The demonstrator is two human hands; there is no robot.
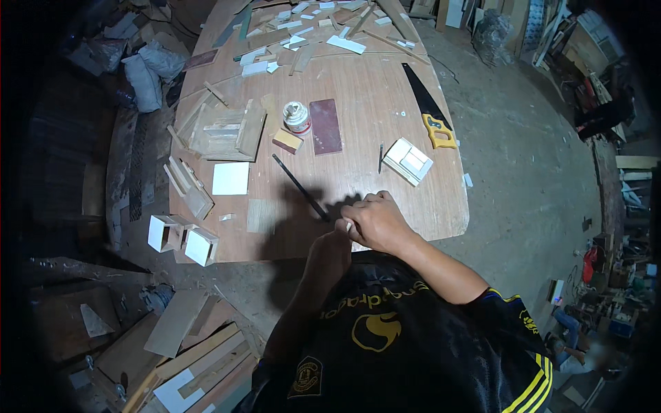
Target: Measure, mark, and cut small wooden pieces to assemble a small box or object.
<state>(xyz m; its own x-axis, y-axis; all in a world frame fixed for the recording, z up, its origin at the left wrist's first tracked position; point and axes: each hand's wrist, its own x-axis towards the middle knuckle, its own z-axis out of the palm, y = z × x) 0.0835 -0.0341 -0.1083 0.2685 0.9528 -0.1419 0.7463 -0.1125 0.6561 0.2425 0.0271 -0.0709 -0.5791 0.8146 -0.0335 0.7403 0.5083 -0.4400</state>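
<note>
My left hand (332,249) and my right hand (377,221) meet at the table's near edge, both with fingers closed. A small pale bit shows between them, too covered by the fingers to name. Just ahead of my left hand lies a long, thin dark tool (301,187), perhaps a file. Beyond my right hand, a small white-faced wooden block piece (408,162) rests beside a pencil (381,158). Farther off stand an opened white glue jar (297,117), a sanding block (287,141) and a reddish-brown sheet of sandpaper (326,126).
A handsaw (434,113) with a yellow handle lies along the right edge of the wooden table (372,82). Wooden box assemblies (227,134) and a white square panel (231,179) occupy the left side. Offcuts (345,45) cover the far end; boards (193,365) lean below left.
</note>
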